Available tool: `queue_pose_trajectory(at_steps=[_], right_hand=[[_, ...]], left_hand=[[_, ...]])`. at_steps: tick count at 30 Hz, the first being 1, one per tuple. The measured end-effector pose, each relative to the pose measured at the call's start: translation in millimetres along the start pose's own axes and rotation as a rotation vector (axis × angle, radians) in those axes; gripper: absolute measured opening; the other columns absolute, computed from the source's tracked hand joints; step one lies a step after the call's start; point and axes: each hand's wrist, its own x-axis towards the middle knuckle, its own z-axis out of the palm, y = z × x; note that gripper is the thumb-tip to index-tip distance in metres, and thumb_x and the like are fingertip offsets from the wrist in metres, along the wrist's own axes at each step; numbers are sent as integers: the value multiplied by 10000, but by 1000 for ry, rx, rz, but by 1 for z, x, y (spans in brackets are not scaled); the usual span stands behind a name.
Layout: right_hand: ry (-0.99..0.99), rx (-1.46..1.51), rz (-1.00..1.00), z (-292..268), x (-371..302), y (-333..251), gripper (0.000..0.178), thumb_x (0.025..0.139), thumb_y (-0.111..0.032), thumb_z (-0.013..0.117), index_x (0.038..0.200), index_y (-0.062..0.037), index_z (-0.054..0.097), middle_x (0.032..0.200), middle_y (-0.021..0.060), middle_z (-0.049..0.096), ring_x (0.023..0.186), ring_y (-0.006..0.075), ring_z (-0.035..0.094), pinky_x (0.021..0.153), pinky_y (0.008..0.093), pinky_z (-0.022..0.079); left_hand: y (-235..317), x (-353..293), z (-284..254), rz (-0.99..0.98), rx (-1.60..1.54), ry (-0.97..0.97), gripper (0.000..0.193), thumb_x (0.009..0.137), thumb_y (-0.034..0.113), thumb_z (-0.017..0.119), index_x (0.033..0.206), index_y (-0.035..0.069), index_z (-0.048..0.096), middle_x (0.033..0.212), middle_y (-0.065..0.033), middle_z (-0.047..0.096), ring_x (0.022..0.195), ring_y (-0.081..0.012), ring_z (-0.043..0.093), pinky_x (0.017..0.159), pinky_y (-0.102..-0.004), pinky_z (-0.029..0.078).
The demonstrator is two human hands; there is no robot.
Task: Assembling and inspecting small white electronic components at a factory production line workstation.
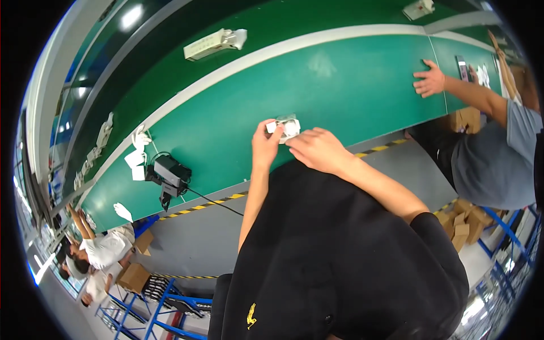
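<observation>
Just beyond the near edge of the green workbench [362,85], I hold a small white item in clear plastic [290,128] up in front of me. Its exact kind cannot be made out. My left hand [265,146] pinches it from the left, thumb across its near side. My right hand [320,148] has its fingers bent together at the item's lower right edge, their tips partly hidden. Left of my hands, a black device with a cable [171,171] lies on the bench. White packets [136,158] lie beside it.
A darker green conveyor behind a pale rail carries a white box with clear plastic [212,44] and another white package [419,9]. At right, a co-worker's hand [430,79] rests on the bench. Cartons [462,224] and blue racks stand behind. More people work at far left.
</observation>
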Motion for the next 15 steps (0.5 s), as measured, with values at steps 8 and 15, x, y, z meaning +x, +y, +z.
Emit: queue_pose_trajectory(at_steps=[8,15], right_hand=[[160,476,506,16,-35,25,430,787,-153,652,1185,-86,501,1016,121,613,801,291,618,709,395,499],[234,656,374,40,-3,38,573,724,-185,740,1223,-63,486,1137,135,580,933,253,618,784,339,503]], left_hand=[[19,-6,9,69,285,-9,322,866,214,619,1109,12,557,949,-99,637,768,-163,599,676,-291,481],[38,-8,1,77,329,-83,321,904,208,571,1147,1,536,1019,-92,620,821,-137,597,700,-273,490]])
